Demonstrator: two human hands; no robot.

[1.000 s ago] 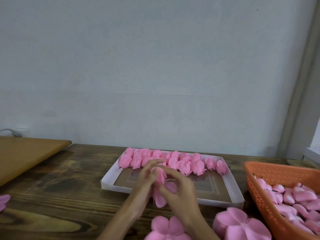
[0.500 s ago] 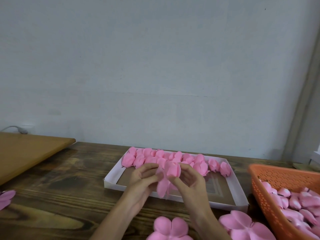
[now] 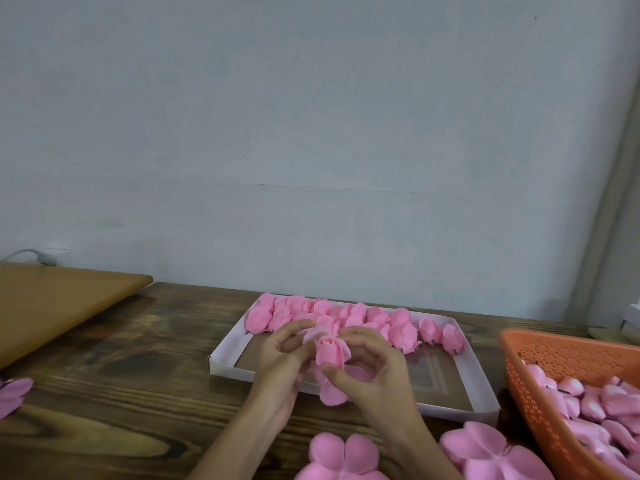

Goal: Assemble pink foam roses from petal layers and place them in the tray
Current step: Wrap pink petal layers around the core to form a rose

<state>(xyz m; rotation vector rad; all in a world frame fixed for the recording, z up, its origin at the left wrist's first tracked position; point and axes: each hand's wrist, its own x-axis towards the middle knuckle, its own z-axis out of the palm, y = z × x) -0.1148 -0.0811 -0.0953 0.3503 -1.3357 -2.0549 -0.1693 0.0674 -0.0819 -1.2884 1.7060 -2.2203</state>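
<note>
A pink foam rose (image 3: 330, 353) with loose outer petals hanging below it is held between both hands over the near edge of the white tray (image 3: 227, 363). My left hand (image 3: 282, 358) grips it from the left, fingers curled round the bud. My right hand (image 3: 372, 372) pinches the petals from the right, thumb on a lower petal. A row of finished roses (image 3: 401, 336) lies along the tray's far side. Flat petal layers (image 3: 341, 457) lie on the table in front of me, with a stack of them (image 3: 485, 452) to the right.
An orange perforated basket (image 3: 540, 372) with several pink buds stands at the right. A light wooden board (image 3: 52, 306) lies at the far left, and another petal layer (image 3: 12, 393) pokes in at the left edge. The dark wooden table meets a grey wall behind.
The hands have turned the rose so its bud faces the camera, and the petals have been wrapped closer round it. The view has shifted slightly.
</note>
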